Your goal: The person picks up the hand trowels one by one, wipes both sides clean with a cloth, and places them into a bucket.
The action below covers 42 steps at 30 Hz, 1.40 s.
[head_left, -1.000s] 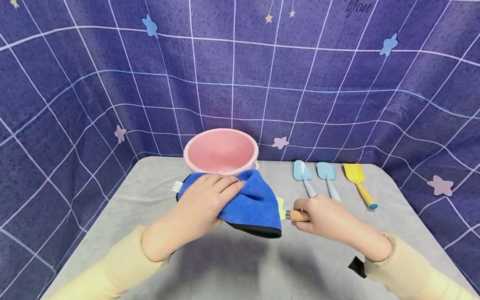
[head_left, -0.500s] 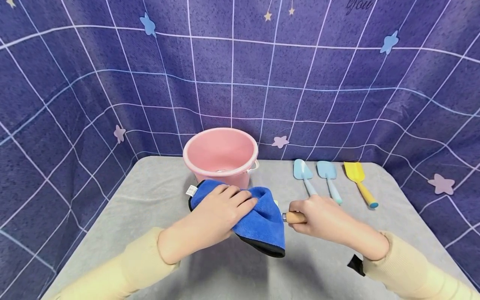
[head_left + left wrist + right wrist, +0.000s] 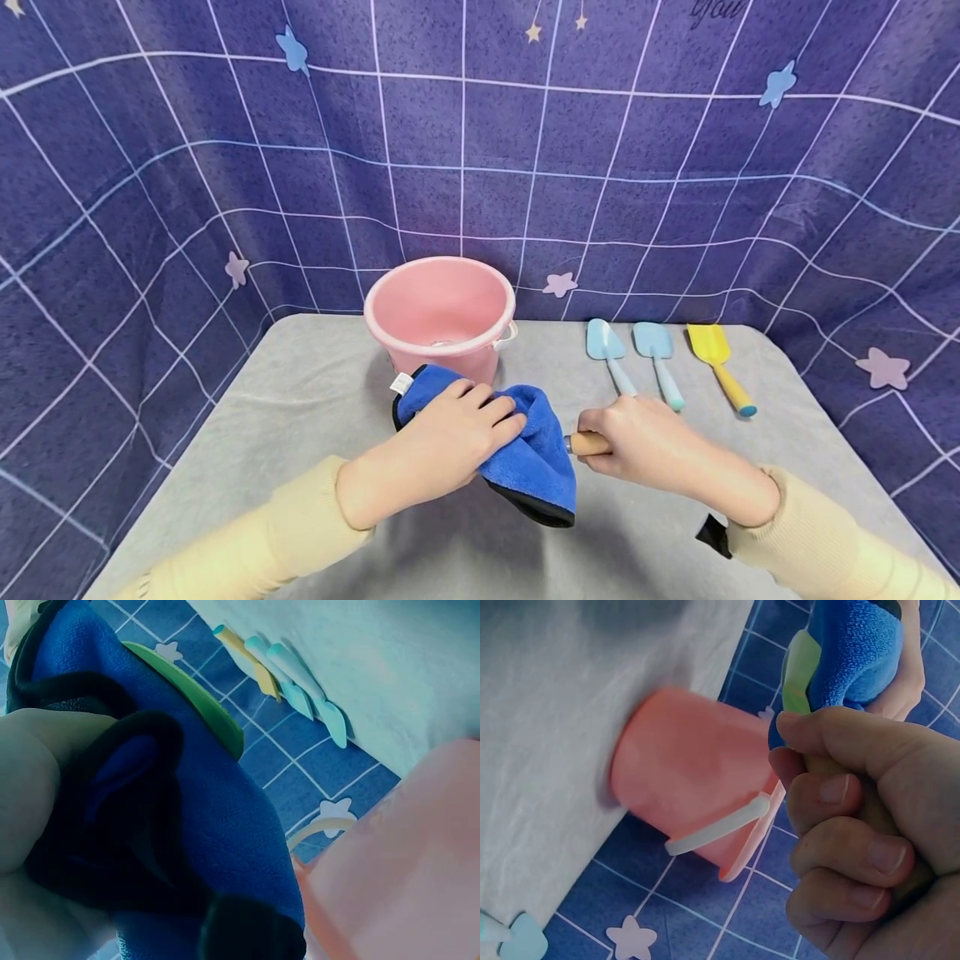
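Blue cloth [image 3: 517,450] is bunched under the left hand [image 3: 450,437], whose fingers [image 3: 491,412] curl over the top of it and press it round the green blade of a small shovel [image 3: 191,694]; the left wrist view shows that blade poking out of the folds, with the cloth's black-edged underside gathered against the palm. Just beside it, the right hand [image 3: 648,442] grips the shovel's wooden handle [image 3: 587,443], fingers [image 3: 840,847] wrapped tight round it and thumb laid along the top, so only a short stub of wood with its metal collar shows between the two hands. Cloth and shovel are held just above the grey table cover [image 3: 315,417], around the middle of the table, a little towards its near edge.

Directly behind the cloth, close to the far edge, stands a pink bucket [image 3: 441,312], upright, its pale handle hanging down on the right side; the cloth's upper fold with the white label is near the bucket's wall, and I cannot tell whether they touch. Towards the far right corner lie three more shovels in a row, blades pointing to the far edge: a light blue one [image 3: 609,350], a second light blue one [image 3: 657,350] and a yellow one with a blue-tipped handle [image 3: 718,358]. A purple star-patterned backdrop [image 3: 675,183] encloses the table.
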Each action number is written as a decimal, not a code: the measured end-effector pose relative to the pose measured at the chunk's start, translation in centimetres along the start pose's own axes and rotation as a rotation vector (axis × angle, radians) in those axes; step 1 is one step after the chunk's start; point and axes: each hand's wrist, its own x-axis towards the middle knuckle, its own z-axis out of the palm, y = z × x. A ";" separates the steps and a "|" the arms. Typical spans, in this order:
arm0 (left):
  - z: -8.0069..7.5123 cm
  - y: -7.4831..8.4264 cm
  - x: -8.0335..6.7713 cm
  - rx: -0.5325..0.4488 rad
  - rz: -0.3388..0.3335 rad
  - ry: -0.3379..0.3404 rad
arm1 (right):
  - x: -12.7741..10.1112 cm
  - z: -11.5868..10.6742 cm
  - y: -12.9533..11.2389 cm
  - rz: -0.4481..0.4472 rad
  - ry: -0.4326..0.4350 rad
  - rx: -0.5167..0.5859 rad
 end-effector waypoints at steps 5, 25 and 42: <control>0.1 0.1 0.2 0.012 0.007 -0.021 | 0.0 0.0 0.0 -0.005 0.000 0.015; -0.5 -0.8 -0.6 -0.011 0.043 -0.053 | 0.2 0.3 0.4 0.010 0.005 0.037; -0.6 -2.5 -2.9 -0.041 0.042 -0.033 | -0.8 -0.2 1.6 0.015 0.053 0.018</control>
